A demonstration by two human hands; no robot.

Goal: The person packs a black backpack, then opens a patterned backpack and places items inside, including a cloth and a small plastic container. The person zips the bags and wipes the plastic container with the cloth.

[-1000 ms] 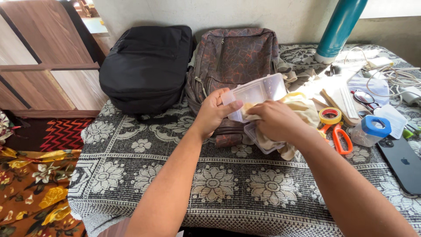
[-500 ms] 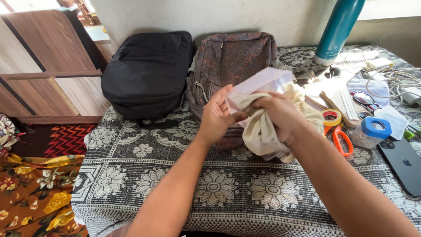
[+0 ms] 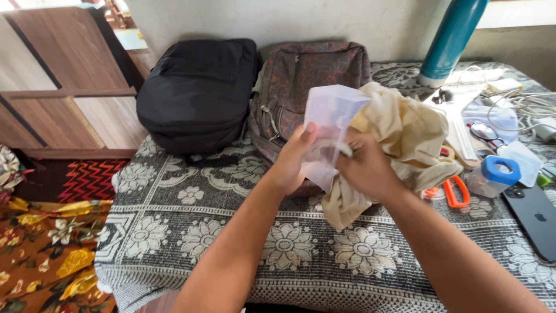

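Note:
My left hand (image 3: 296, 159) grips a clear plastic box (image 3: 328, 128), tilted up on its side above the patterned bedspread (image 3: 191, 232). Against the box, my right hand (image 3: 366, 168) holds a beige cloth (image 3: 405, 134). The cloth bunches over the box's right side and hangs below my right hand. Both hands are in front of a brown patterned backpack (image 3: 307, 72).
A black backpack (image 3: 200, 93) lies left of the brown one. A teal bottle (image 3: 452, 37) stands at the back right. To the right lie orange scissors (image 3: 454, 190), a small jar with a blue lid (image 3: 492, 174), a dark phone (image 3: 536, 214), glasses (image 3: 483, 134) and white cables (image 3: 521, 101).
I have lifted the box off the bed and tipped it upright. My right hand has moved the cloth from inside the box around its side, and the cloth now spreads out higher.

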